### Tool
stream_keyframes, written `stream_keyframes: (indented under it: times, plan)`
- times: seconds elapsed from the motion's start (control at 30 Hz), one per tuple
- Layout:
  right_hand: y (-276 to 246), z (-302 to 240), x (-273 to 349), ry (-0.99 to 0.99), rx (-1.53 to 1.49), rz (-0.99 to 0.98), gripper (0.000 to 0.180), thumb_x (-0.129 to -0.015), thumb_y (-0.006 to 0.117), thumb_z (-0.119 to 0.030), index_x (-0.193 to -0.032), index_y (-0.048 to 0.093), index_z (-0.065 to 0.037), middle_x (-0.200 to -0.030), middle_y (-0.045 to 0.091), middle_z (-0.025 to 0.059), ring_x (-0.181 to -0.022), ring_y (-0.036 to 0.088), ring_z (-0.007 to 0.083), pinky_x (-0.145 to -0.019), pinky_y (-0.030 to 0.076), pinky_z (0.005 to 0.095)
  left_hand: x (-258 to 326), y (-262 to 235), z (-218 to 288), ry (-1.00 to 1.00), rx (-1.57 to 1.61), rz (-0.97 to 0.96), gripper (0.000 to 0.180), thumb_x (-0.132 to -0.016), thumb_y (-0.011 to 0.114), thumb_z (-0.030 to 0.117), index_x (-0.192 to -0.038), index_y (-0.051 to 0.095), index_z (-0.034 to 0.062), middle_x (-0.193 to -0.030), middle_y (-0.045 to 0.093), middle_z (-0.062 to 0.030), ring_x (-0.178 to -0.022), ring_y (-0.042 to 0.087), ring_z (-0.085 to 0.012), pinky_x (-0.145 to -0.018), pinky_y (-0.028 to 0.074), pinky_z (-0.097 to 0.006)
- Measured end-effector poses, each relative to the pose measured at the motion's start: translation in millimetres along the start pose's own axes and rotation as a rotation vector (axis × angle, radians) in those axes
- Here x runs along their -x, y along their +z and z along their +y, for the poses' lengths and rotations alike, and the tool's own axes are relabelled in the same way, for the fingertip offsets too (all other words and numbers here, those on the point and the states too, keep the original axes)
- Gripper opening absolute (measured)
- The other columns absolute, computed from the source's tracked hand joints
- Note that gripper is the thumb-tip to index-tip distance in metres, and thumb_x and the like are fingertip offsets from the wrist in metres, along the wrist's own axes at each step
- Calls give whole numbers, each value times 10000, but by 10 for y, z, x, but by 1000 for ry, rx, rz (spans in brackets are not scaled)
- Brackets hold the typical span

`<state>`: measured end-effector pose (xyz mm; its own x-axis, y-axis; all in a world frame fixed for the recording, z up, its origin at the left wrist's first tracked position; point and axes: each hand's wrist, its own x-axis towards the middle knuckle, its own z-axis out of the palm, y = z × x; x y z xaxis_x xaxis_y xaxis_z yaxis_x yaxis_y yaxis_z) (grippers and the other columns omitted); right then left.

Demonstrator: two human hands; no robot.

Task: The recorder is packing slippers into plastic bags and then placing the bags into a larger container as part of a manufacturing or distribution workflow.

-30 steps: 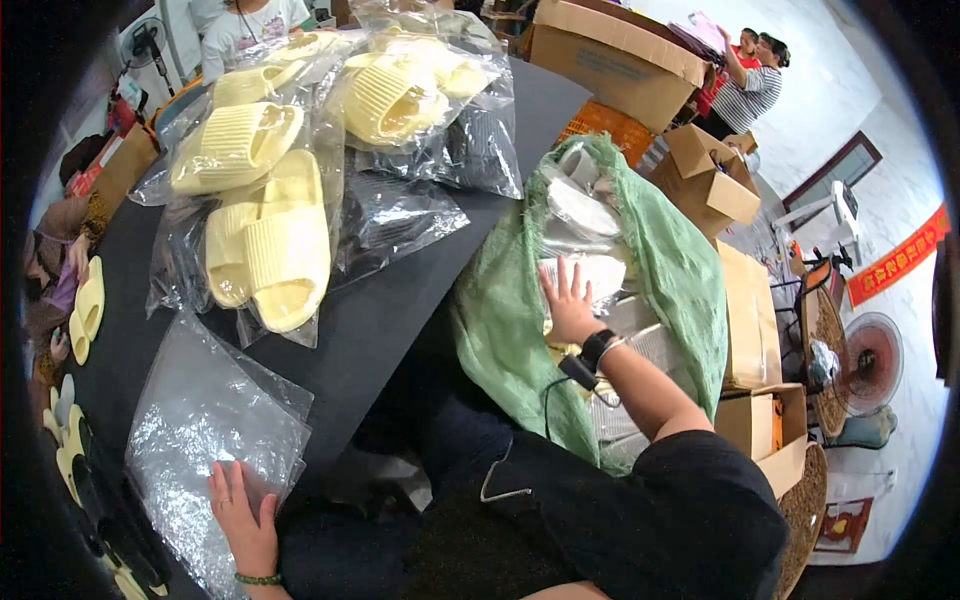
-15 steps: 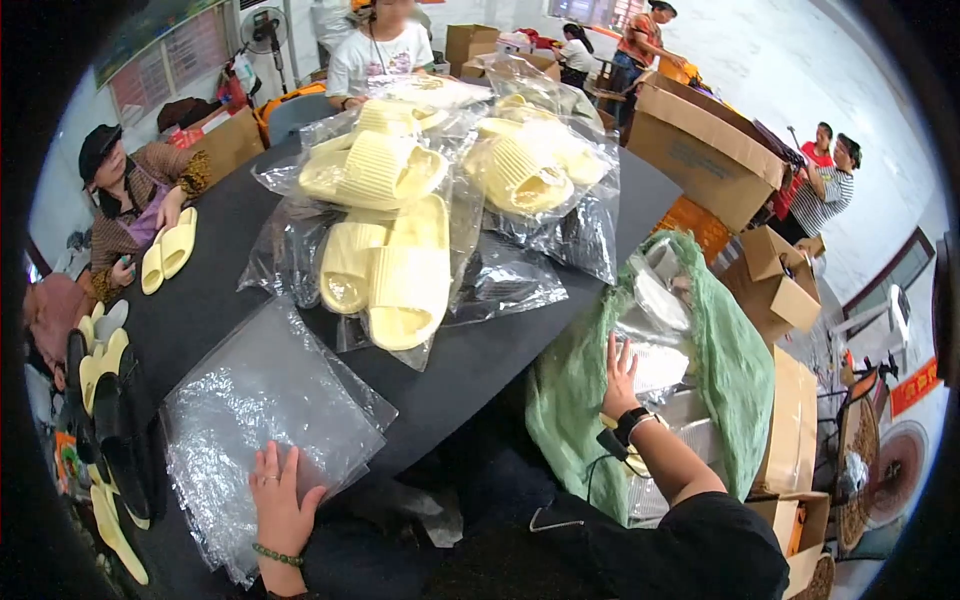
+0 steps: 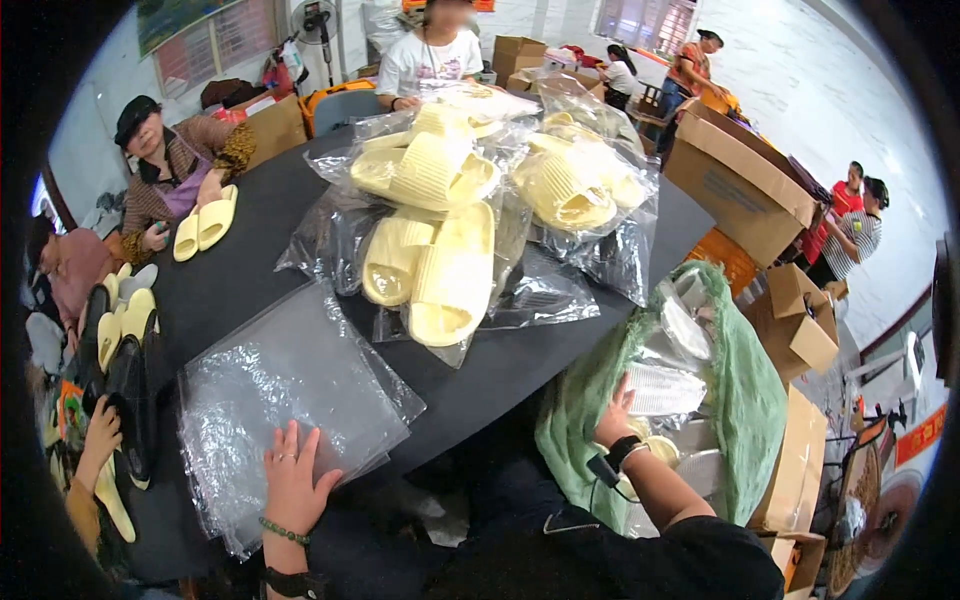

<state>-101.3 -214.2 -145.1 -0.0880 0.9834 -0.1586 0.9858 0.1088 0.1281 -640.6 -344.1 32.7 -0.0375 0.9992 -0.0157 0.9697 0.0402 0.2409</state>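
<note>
My left hand (image 3: pixel 297 480), wearing a ring and a green bead bracelet, lies flat with fingers apart on a stack of clear plastic bags (image 3: pixel 270 370) at the table's near edge. Inside the mouth of a green woven sack (image 3: pixel 745 400) is my right hand (image 3: pixel 612 420). Its visible fingers are stretched out against a bagged white ribbed slipper (image 3: pixel 662 390), not closed round it. More wrapped slippers fill the sack, some pale yellow. Ahead of my left hand, pale yellow slippers (image 3: pixel 450 280) in clear bags are heaped on the dark table (image 3: pixel 260 230).
A large cardboard box (image 3: pixel 740 185) stands beyond the sack, with smaller boxes (image 3: pixel 795 320) to its right. Loose yellow and black slippers (image 3: pixel 130 400) line the left table edge, where another person's hand (image 3: pixel 103 430) reaches in. A seated person touches a yellow slipper pair (image 3: pixel 207 225).
The view has shifted, so the table and sack appear further right. My right hand has reached deeper among the sack's slippers. Another person's hand has appeared at the lower left.
</note>
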Motion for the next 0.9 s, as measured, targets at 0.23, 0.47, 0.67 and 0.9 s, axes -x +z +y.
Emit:
stream_keyframes:
  times: [0.23, 0.47, 0.67, 0.9]
  plan:
    - [-44, 615, -215, 169, 179, 161, 314, -743, 623, -184, -1014, 724, -62, -1542, 236, 224, -1429, -51, 536, -1068, 35, 754, -49, -6, 31, 40, -19, -9, 672, -852, 669, 402, -1412, 446, 106, -1525, 287, -230, -1388, 272, -456, -1106, 213, -588]
    - [-569, 544, -321, 253, -34, 69, 386, -757, 607, -52, -1138, 650, -12, -1579, 112, 194, -1393, 209, 518, -1038, 293, 699, -46, 2, -6, 16, -39, -32, 646, -894, 626, 373, -1427, 423, 70, -1536, 268, -235, -1405, 257, -431, -1123, 210, -524]
    - [-806, 913, -326, 405, -63, 545, 909, -699, 617, -23, -1510, 259, -226, -1598, 49, 186, -1441, 76, 489, -1090, 162, 672, -105, 45, -35, 24, -14, -67, 673, -879, 634, 348, -1453, 390, 95, -1560, 235, -202, -1418, 221, -445, -1126, 176, -579]
    - [-1259, 1208, -600, 512, -131, 407, 1047, -655, 692, -25, -1533, 178, -271, -1603, 4, 184, -1389, 179, 558, -1039, 332, 641, -72, 8, -5, 38, -3, -55, 669, -879, 633, 340, -1452, 391, 92, -1553, 247, -209, -1413, 231, -448, -1133, 187, -546]
